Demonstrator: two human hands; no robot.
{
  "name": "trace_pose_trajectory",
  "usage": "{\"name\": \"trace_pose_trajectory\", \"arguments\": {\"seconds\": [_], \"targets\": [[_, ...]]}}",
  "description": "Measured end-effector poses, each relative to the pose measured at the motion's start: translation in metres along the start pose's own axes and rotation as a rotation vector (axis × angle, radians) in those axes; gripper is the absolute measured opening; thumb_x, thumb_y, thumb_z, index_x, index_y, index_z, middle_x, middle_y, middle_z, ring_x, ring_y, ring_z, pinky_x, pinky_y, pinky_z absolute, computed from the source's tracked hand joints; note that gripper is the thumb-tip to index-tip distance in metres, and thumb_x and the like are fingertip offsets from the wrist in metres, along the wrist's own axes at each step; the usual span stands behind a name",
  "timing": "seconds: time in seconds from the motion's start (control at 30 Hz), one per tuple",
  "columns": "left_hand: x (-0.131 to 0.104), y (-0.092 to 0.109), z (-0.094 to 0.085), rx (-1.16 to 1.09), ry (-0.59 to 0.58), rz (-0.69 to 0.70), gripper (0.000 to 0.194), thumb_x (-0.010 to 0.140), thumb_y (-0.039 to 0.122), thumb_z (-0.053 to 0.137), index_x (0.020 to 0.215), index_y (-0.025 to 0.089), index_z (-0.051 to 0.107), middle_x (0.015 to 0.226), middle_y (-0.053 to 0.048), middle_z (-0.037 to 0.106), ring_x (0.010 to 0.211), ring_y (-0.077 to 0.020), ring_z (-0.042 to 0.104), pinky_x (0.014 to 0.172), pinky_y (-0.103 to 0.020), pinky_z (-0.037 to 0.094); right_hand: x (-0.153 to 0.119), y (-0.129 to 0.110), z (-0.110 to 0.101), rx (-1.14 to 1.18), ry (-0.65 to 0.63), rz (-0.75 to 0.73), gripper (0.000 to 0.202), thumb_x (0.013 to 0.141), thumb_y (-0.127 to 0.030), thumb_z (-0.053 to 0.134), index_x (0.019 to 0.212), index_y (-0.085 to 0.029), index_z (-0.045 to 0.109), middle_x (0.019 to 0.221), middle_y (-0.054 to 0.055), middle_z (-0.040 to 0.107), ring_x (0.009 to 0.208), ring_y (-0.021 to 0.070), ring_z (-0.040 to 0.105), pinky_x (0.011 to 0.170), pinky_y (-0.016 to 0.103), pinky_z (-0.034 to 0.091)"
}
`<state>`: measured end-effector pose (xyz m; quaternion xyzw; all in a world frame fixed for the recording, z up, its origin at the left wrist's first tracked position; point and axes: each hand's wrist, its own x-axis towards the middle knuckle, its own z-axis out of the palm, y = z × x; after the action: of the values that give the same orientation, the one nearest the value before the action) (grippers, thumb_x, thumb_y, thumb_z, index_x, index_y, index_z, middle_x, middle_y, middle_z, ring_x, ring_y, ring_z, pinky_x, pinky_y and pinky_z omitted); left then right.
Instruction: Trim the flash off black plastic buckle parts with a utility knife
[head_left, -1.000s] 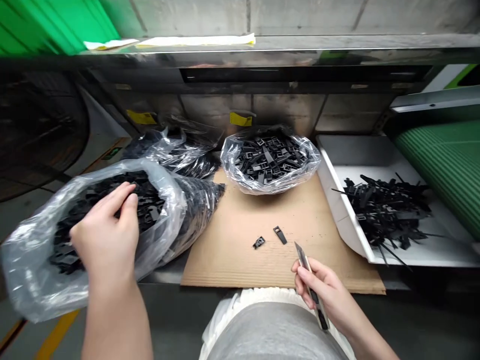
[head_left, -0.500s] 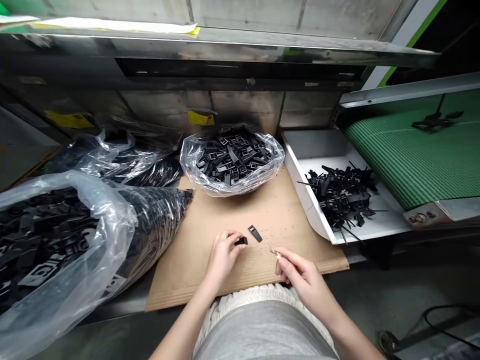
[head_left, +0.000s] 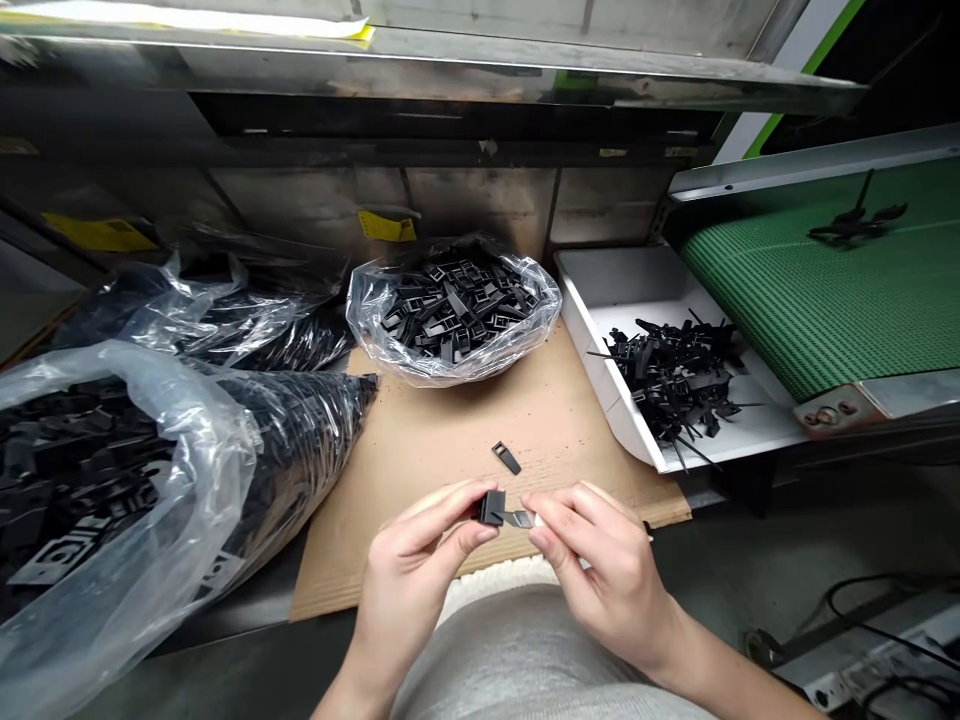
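Between the thumb and fingers of my left hand [head_left: 424, 555] is a small black plastic part [head_left: 491, 507]. My right hand [head_left: 600, 560] pinches a small knife [head_left: 519, 519] with a short metal blade; most of its handle is hidden in my fingers. The blade's tip meets the right side of the black part, or lies very close to it. Just beyond my hands a flat black clip [head_left: 506, 457] with a square hole lies on the cardboard sheet [head_left: 420, 430].
A clear bag [head_left: 454, 375] of black clips stands at the back. On the left lies a large open bag [head_left: 217, 440] of black parts. At right are a white tray [head_left: 757, 430] with black sprues and a green conveyor belt [head_left: 765, 290] carrying one black piece.
Both hands have come together and nearer to me. The knife blade, earlier apart from the black part, is now at its right side. The view has shifted slightly.
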<state>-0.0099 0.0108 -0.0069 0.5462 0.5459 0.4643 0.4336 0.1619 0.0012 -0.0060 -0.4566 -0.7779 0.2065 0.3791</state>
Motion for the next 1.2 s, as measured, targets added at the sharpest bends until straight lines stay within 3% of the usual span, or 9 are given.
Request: {"name": "trace_pose_trajectory", "arguments": {"seconds": [0.2,0.3,0.37,0.53,0.8,1.2], "targets": [[-0.004,0.005,0.000,-0.001,0.017,0.029,0.024,0.067,0.021,0.069,0.084,0.038,0.069,0.086,0.008,0.071,0.077,-0.0124,0.065,0.073,-0.018,0.051,0.001,0.005,0.000,-0.087,0.054,-0.045,0.022,0.085,-0.016,0.047,0.102,-0.013,0.060,0.074,0.009,0.061,0.065,0.0173,0.052,0.058,0.030,0.043],[-0.005,0.009,-0.001,0.019,0.001,0.033,0.021,0.068,0.023,0.068,0.084,0.037,0.070,0.084,0.007,0.072,0.075,-0.0127,0.065,0.071,-0.018,0.052,0.003,0.012,-0.006,-0.113,0.151,0.029,0.021,0.085,-0.015,0.046,0.100,-0.014,0.061,0.077,0.010,0.062,0.070,0.0187,0.054,0.063,0.032,0.044],[-0.005,0.010,-0.001,0.056,-0.014,0.025,0.019,0.069,0.024,0.068,0.084,0.036,0.070,0.085,0.006,0.071,0.076,-0.0134,0.065,0.073,-0.019,0.052,0.005,0.014,-0.011,-0.010,0.169,0.107,0.021,0.087,-0.015,0.045,0.101,-0.016,0.060,0.081,0.009,0.063,0.073,0.0179,0.056,0.066,0.031,0.045],[-0.002,0.010,0.001,0.091,-0.004,0.103,0.027,0.071,0.020,0.065,0.091,0.038,0.067,0.094,0.008,0.070,0.086,-0.0132,0.064,0.081,-0.020,0.049,0.009,0.002,-0.011,0.378,-0.066,0.262,0.021,0.091,-0.018,0.036,0.092,-0.019,0.057,0.072,0.002,0.060,0.058,0.0107,0.053,0.055,0.022,0.043],[-0.005,0.007,-0.001,0.145,-0.001,0.199,0.030,0.072,0.017,0.064,0.095,0.037,0.066,0.095,0.008,0.070,0.086,-0.0124,0.064,0.081,-0.018,0.049,0.021,-0.003,-0.002,0.246,-0.111,0.192,0.022,0.089,-0.021,0.042,0.081,-0.016,0.062,0.065,0.001,0.057,0.060,0.0123,0.050,0.056,0.024,0.036],[-0.007,0.006,0.004,0.118,0.027,0.055,0.020,0.068,0.021,0.067,0.086,0.028,0.071,0.087,0.002,0.072,0.076,-0.0169,0.067,0.074,-0.024,0.053,0.016,0.003,0.001,0.278,-0.175,0.238,0.028,0.088,-0.024,0.041,0.075,-0.017,0.064,0.067,0.003,0.061,0.060,0.0134,0.053,0.057,0.024,0.038]]}}
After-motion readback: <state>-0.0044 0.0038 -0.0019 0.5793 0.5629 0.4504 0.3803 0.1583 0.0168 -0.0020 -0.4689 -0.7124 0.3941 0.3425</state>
